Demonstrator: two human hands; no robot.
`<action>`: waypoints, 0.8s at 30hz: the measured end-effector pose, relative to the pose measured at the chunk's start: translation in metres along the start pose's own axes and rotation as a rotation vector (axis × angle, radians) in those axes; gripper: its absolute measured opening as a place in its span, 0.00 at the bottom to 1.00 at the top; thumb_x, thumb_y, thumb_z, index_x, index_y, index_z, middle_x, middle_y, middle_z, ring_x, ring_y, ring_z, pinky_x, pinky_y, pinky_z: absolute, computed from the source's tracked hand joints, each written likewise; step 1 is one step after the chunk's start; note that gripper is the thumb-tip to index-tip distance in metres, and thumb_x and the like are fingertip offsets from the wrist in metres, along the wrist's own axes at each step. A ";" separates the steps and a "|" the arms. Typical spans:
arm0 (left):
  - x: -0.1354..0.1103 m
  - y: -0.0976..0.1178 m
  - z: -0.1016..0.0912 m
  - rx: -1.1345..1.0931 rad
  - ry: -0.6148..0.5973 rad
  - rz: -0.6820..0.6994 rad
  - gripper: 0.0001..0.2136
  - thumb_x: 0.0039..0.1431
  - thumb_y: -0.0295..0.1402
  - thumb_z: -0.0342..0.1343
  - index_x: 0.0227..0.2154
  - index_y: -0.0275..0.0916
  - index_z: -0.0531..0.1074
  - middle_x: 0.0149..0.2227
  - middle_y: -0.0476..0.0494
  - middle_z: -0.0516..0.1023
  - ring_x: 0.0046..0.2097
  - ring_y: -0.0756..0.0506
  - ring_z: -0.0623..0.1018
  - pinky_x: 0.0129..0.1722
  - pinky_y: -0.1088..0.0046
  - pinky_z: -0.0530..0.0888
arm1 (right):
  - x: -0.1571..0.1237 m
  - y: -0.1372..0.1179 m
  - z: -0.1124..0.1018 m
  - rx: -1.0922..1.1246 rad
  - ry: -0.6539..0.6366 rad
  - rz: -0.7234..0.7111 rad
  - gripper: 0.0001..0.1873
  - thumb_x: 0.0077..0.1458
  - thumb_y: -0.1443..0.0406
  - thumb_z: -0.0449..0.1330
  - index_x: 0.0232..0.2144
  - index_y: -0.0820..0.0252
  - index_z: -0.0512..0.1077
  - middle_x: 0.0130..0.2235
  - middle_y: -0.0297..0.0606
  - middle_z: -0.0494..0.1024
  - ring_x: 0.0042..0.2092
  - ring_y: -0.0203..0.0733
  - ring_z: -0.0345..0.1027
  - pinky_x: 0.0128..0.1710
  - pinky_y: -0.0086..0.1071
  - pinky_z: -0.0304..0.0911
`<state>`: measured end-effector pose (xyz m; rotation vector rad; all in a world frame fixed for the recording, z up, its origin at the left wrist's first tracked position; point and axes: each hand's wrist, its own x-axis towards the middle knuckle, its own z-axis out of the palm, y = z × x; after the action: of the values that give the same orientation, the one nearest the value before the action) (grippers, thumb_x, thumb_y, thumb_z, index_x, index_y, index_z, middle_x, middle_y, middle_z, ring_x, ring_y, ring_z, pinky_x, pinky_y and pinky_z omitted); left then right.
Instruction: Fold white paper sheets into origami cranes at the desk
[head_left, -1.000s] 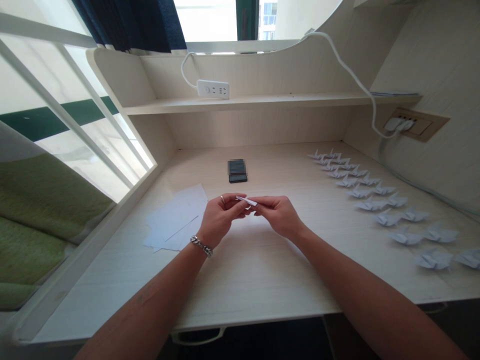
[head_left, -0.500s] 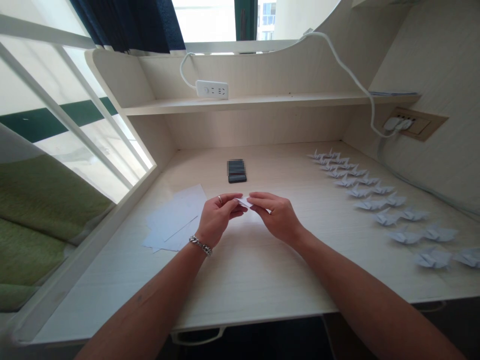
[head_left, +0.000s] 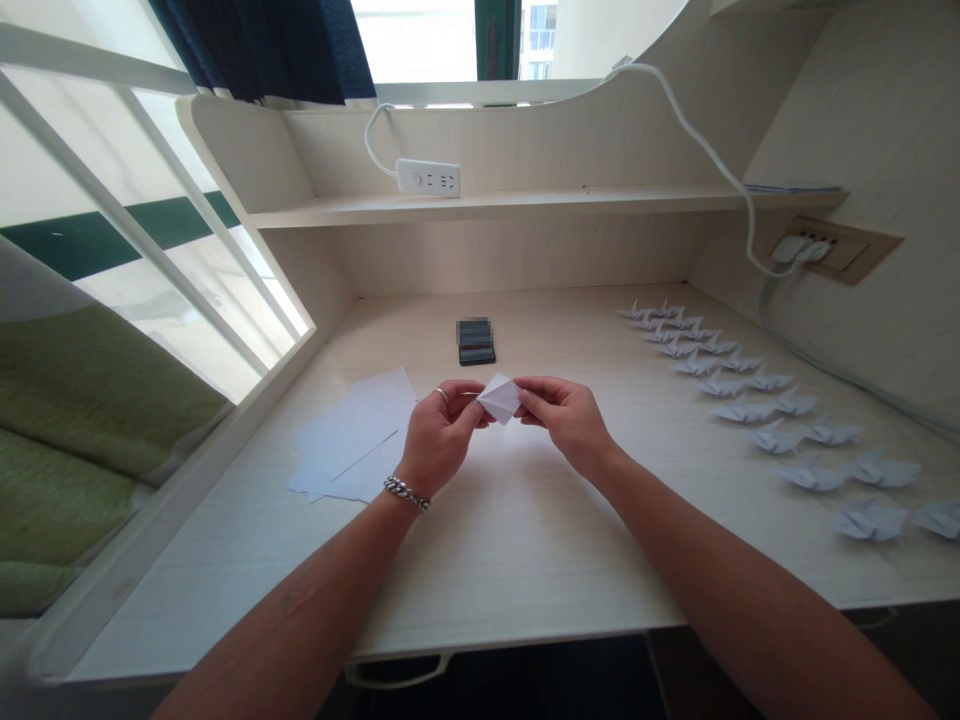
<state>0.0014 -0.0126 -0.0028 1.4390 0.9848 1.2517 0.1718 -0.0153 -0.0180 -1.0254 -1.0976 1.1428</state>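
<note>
A small folded piece of white paper (head_left: 500, 398), diamond-shaped with creases showing, is held just above the desk between both hands. My left hand (head_left: 444, 428), wearing a ring and a chain bracelet, pinches its left corner between thumb and fingers. On the opposite corner my right hand (head_left: 568, 418) has a similar pinch, with the thumb in front. White paper sheets (head_left: 360, 430) lie loosely overlapped to the left of my left hand. Folded paper cranes (head_left: 742, 410) stand in paired rows along the right side of the desk.
A dark phone-like object (head_left: 476, 342), partly pixelated, lies beyond my hands. On the shelf above sits a white power strip (head_left: 428, 178). Its white cable (head_left: 705, 150) runs down to a wall socket (head_left: 840, 250) at the right. White bars (head_left: 150, 240) border the desk's left side.
The folded paper has turned so its flat diamond face shows, where before mostly an edge was visible. Both hands have shifted their grip to its opposite corners.
</note>
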 end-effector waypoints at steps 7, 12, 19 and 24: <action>-0.001 -0.001 -0.001 0.065 -0.004 0.043 0.11 0.51 0.34 0.62 0.35 0.33 0.74 0.32 0.41 0.82 0.33 0.46 0.80 0.35 0.71 0.77 | 0.001 0.003 0.000 0.022 -0.012 0.037 0.18 0.42 0.58 0.69 0.37 0.61 0.80 0.31 0.38 0.81 0.30 0.37 0.73 0.34 0.34 0.71; 0.002 -0.007 -0.005 0.053 -0.042 0.077 0.14 0.48 0.31 0.65 0.37 0.34 0.72 0.32 0.42 0.81 0.35 0.46 0.80 0.34 0.73 0.75 | 0.000 0.002 0.002 0.019 -0.042 0.048 0.18 0.41 0.58 0.70 0.36 0.61 0.80 0.30 0.38 0.81 0.29 0.36 0.72 0.33 0.34 0.71; 0.000 -0.005 -0.004 0.115 -0.159 0.118 0.16 0.50 0.30 0.63 0.43 0.36 0.74 0.33 0.44 0.81 0.34 0.47 0.80 0.32 0.75 0.75 | -0.003 0.000 0.002 0.072 -0.132 0.046 0.15 0.39 0.59 0.72 0.31 0.61 0.79 0.25 0.34 0.78 0.25 0.34 0.71 0.28 0.31 0.69; -0.001 0.000 -0.003 0.182 -0.086 0.167 0.10 0.48 0.30 0.63 0.35 0.35 0.77 0.35 0.42 0.82 0.35 0.46 0.80 0.32 0.74 0.76 | -0.002 0.002 0.000 0.134 -0.193 0.090 0.16 0.40 0.59 0.71 0.32 0.61 0.79 0.26 0.35 0.79 0.28 0.35 0.72 0.32 0.32 0.70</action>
<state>-0.0022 -0.0130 -0.0033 1.7321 0.9557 1.2332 0.1711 -0.0170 -0.0201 -0.8808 -1.1179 1.3916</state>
